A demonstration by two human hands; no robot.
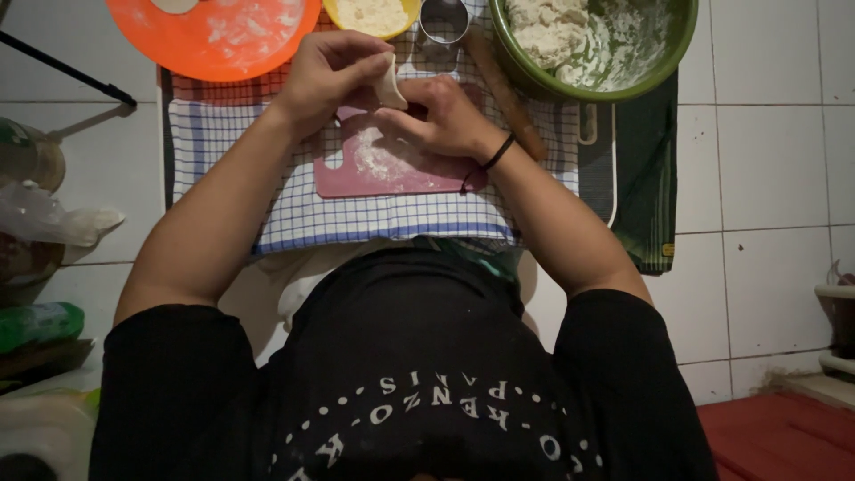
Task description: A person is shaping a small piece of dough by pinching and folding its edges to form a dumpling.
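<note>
A small folded piece of pale dough (389, 86) is pinched between both hands above a floured maroon cutting board (401, 174). My left hand (331, 73) grips the dough from the left and top. My right hand (443, 118), with a black band at the wrist, holds it from the right and below. The board lies on a blue-and-white checked cloth (294, 214) spread on the white tiled floor.
Beyond the board stand an orange floured plate (223, 40), a yellow bowl of filling (370, 16), a metal ring cutter (443, 20), a wooden rolling pin (508, 93) and a green bowl of dough (614, 53). Bottles and bags clutter the left edge (36, 223).
</note>
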